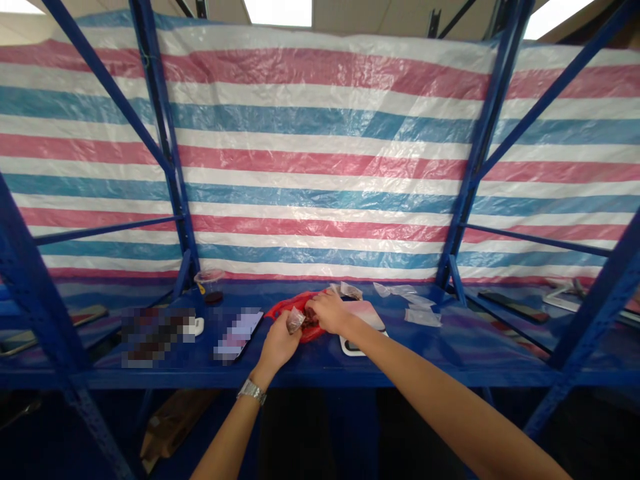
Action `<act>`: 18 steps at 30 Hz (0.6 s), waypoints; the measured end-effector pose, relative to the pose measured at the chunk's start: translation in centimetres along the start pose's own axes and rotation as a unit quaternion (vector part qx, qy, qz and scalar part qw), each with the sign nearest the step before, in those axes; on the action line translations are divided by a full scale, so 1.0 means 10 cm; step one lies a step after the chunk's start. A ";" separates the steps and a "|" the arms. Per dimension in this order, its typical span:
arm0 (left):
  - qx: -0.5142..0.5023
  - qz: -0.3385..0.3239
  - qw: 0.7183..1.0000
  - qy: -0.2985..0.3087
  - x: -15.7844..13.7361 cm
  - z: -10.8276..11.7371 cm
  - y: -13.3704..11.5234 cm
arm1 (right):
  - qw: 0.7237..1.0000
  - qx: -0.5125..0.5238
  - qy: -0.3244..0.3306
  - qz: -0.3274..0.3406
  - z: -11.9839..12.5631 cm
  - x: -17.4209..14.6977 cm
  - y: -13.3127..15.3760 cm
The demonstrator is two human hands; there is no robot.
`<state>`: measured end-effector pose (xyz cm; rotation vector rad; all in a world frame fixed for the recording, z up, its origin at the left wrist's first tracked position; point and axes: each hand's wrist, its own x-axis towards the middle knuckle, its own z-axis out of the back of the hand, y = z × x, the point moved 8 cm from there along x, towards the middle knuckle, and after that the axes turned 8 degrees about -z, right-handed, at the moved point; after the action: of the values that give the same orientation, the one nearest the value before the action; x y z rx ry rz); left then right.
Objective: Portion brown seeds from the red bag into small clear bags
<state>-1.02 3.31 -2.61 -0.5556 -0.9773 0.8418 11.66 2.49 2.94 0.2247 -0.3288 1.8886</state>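
Note:
A red plastic bag [285,307] lies spread on the blue shelf, with small dark brown pieces [309,319] inside it. My left hand [281,339] is closed on a small clear plastic bag [295,321], held over the red bag's near left side. My right hand [329,311] reaches into the red bag from the right, fingers bent down at the dark pieces; whatever its fingertips hold is hidden. Just right of the red bag, partly under my right forearm, stands a white kitchen scale [367,313]. Behind my right hand rests another small clear bag [350,291].
Several flat clear bags [423,316] lie right of the scale. On the left are a phone [239,337], a white object [199,327] and a clear cup [213,293] with dark contents. Blue rack posts [173,167] flank the shelf before a striped plastic sheet [320,160].

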 end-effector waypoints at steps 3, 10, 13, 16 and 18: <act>-0.035 -0.005 0.999 -0.007 -0.02 -0.03 0.07 | 1.000 0.007 0.005 0.021 -0.01 -0.03 -0.05; -0.109 -0.009 0.992 -0.061 -0.04 0.04 0.12 | 0.996 0.088 -0.001 0.003 -0.08 0.01 0.09; -0.118 -0.008 0.990 -0.075 -0.04 0.10 0.13 | 0.978 0.205 -0.014 -0.030 -0.16 0.04 0.04; -0.083 -0.026 0.994 -0.066 -0.02 0.12 0.07 | 0.941 0.331 -0.021 -0.073 -0.25 0.04 -0.15; -0.054 -0.034 0.996 -0.054 0.00 0.10 0.01 | 0.918 0.380 -0.043 -0.102 -0.26 0.02 -0.31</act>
<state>-2.00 3.41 -2.26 -0.5709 -1.1405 0.7668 14.57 4.48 0.90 0.8312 0.3814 1.7184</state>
